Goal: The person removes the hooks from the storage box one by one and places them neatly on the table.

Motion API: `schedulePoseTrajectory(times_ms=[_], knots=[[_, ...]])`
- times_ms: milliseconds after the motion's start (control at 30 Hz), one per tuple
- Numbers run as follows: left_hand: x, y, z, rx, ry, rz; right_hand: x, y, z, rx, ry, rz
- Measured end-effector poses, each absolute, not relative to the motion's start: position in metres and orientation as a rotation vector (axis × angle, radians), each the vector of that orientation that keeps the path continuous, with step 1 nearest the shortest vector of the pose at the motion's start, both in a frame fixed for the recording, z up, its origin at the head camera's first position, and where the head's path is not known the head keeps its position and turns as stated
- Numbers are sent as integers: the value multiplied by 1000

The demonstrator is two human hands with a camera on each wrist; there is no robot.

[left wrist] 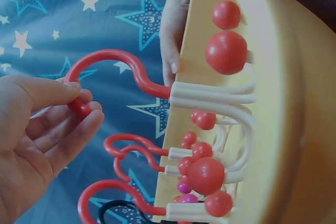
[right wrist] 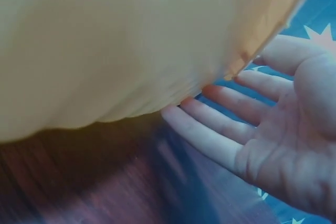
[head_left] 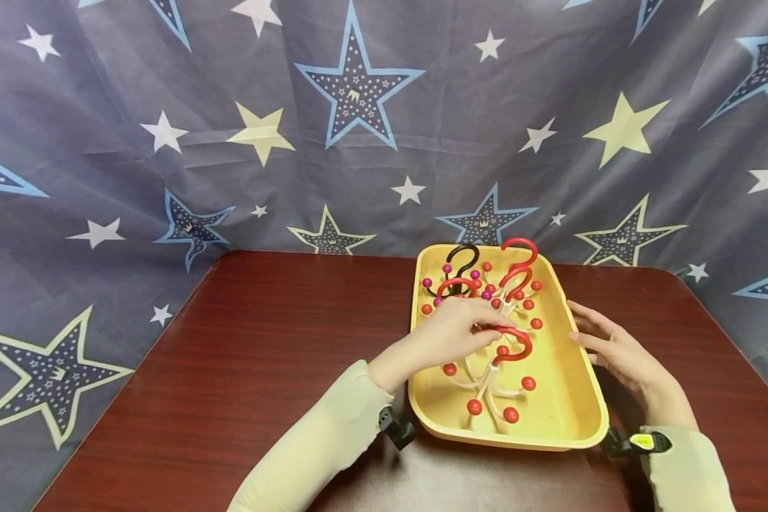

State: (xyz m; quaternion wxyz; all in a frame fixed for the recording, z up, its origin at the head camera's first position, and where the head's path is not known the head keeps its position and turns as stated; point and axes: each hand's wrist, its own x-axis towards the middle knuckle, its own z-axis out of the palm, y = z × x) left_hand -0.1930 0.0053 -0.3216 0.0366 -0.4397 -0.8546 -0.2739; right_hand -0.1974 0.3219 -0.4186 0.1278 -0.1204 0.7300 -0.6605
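Observation:
My left hand pinches the tip of a red-topped hanging hook between thumb and fingers. This hook has white arms that spread out below and end in red balls; it stands upright in the near part of a yellow tray. On the tray's right side, my right hand rests its fingertips near the rim. Its fingers lie nearly straight along the outer wall in the right wrist view. Behind the pinched hook, several similar red hooks stand close together.
A black hook with purple balls stands in the tray's far left corner. The tray sits on a dark reddish wooden table. A grey curtain with stars hangs right behind the table's far edge.

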Motion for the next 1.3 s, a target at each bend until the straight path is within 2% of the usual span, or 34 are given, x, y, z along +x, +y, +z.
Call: schedulePoseTrajectory(times_ms=[800,1300], knots=[[-206,-63,-284,-926,-2343,-1201,-194,320,-418,-338,2138,-1937],[-223,-104,-277,-700,-2304,-1340,-195,320,-416,-319,2131,-1941]])
